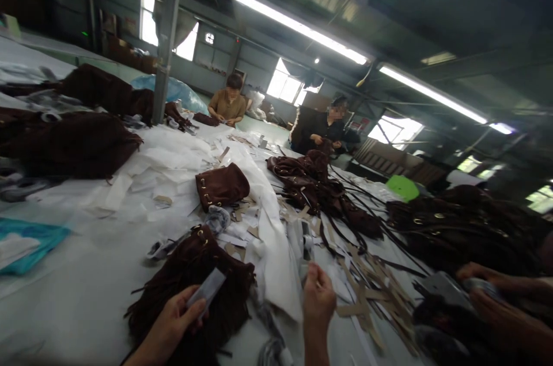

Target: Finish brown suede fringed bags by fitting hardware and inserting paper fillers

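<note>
My left hand (175, 315) grips a small translucent whitish rectangular strip (208, 291) between thumb and fingers. It is over a dark brown fringed drawstring bag (203, 253) with metal eyelets, lying on the white table (82, 297). To the right of the bag, my right hand (318, 295) is raised with its fingers pinched together; what they hold, if anything, I cannot make out. Just beyond those fingers lies a plastic-wrapped grey item (299, 236). A smaller brown drawstring bag (222, 184) rests farther back.
Cardboard strips (360, 300) and white paper scraps (159, 153) litter the table. Brown bags are heaped at left (73, 144), centre (311, 181) and right (462, 225). Another person's hands (496, 297) work at the right edge. Two people are beyond the table. A metal post (166, 49) rises at left.
</note>
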A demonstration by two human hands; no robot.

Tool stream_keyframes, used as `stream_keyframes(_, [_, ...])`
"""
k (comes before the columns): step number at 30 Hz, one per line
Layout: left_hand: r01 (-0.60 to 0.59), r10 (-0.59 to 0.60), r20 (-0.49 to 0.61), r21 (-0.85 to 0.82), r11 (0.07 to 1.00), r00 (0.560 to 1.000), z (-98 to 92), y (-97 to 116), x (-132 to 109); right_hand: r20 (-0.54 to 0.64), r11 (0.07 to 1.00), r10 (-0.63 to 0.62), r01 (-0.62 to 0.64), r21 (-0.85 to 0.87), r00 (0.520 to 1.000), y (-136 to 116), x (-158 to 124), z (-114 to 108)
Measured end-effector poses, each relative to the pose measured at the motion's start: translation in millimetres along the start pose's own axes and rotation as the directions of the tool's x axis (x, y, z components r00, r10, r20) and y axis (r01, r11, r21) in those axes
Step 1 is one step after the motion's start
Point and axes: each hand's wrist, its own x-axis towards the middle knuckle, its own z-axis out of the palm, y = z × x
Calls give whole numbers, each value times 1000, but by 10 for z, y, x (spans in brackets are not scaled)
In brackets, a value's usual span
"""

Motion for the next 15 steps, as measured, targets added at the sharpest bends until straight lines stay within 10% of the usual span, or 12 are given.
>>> stream_keyframes(5, [-36, 37, -10, 27, 999, 999, -14, -38, -21, 61, 990, 89, -82, -119, 994, 297, 753, -379])
stream_keyframes(15, [-28, 27, 12, 25, 999, 1000, -50, -177, 48, 173, 1000, 0, -1, 9, 985, 435, 911, -167])
